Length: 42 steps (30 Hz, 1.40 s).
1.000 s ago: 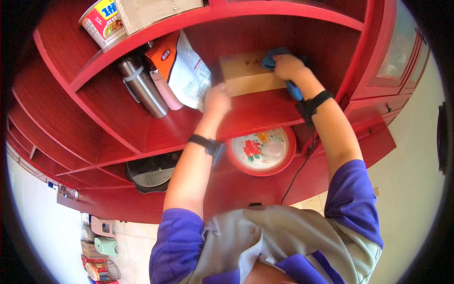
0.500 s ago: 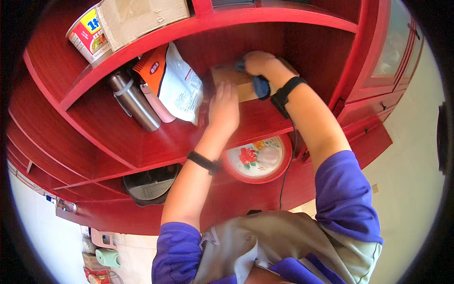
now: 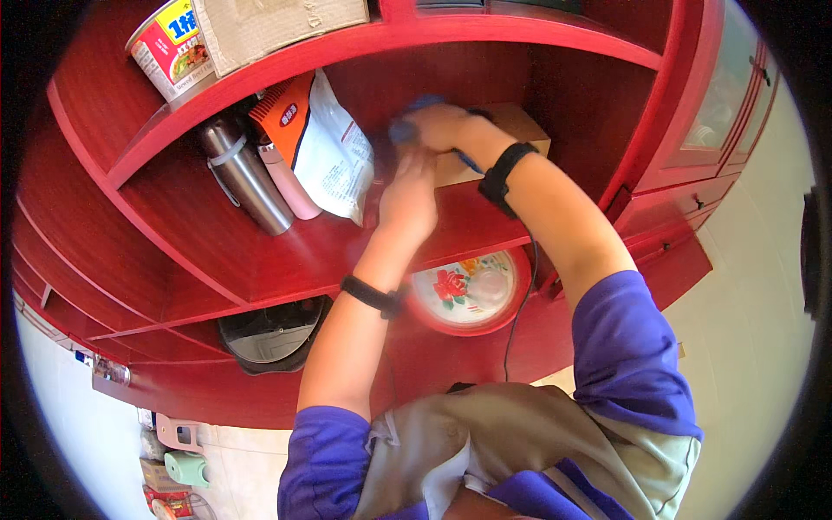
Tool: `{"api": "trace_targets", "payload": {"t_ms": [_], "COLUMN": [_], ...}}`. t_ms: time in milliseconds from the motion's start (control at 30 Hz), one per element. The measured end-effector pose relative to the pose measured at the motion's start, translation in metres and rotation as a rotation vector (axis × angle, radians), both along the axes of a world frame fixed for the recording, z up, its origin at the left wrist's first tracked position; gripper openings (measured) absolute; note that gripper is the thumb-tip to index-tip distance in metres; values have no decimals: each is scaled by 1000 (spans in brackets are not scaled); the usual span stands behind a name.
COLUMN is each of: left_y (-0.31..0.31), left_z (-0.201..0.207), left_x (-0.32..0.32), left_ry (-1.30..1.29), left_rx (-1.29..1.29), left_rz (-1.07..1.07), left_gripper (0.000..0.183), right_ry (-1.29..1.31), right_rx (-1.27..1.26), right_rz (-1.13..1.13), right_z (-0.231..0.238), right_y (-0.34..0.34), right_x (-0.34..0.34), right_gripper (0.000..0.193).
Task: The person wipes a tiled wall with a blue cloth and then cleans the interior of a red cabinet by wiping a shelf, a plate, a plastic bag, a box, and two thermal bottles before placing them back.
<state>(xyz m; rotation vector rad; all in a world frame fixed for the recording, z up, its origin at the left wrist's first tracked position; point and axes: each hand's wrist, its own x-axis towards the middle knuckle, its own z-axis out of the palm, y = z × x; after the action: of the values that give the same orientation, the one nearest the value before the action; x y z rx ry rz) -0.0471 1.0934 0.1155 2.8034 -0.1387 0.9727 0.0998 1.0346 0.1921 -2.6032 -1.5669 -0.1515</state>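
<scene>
In the red shelf compartment lies a low brown cardboard box (image 3: 521, 132). My right hand (image 3: 444, 128) is closed on a blue cloth (image 3: 402, 131), pressed over the left part of the box's top; a strip of the cloth also shows below the hand. My left hand (image 3: 409, 198) is at the box's left end, its fingers against it and appearing to hold it; the fingertips are partly covered by my right hand and blurred. Beside my left hand leans a white and orange packet (image 3: 334, 156).
Left of the packet lean a pink bottle (image 3: 289, 180) and a steel thermos (image 3: 251, 178). Above, a noodle cup (image 3: 173, 56) and another carton (image 3: 277, 30) sit on the upper shelf. Below are a floral tray (image 3: 472, 290) and a black appliance (image 3: 273, 334). A cable hangs from my right wrist strap.
My right hand has swept left across the box top with the cloth, close up to my left hand. The left hand has stayed nearly in place; the view has shifted slightly.
</scene>
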Motion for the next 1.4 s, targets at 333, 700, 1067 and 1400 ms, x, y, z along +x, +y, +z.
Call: {"api": "trace_targets", "payload": {"t_ms": [333,700,1067,1400], "left_y": [0,6,20,63], "left_z": [-3,3,4,-18], "left_x": [-2,-8,1,16], "left_ry": [17,-88,118,63], "left_rx": [59,105,-246,-331], "left_rz": [32,103,244,139], "left_gripper": [53,39,30,21], "right_ry": [-41,-205,-200,-101], "right_rx": [163,312,331,507], "right_rz": [-259,-230,-585,7], "right_z": [-7,-41,-49,-65], "right_y": [-93,-49,-142,-65], "right_x": [13,-88,-41,-109], "right_gripper": [46,41,45,41]}}
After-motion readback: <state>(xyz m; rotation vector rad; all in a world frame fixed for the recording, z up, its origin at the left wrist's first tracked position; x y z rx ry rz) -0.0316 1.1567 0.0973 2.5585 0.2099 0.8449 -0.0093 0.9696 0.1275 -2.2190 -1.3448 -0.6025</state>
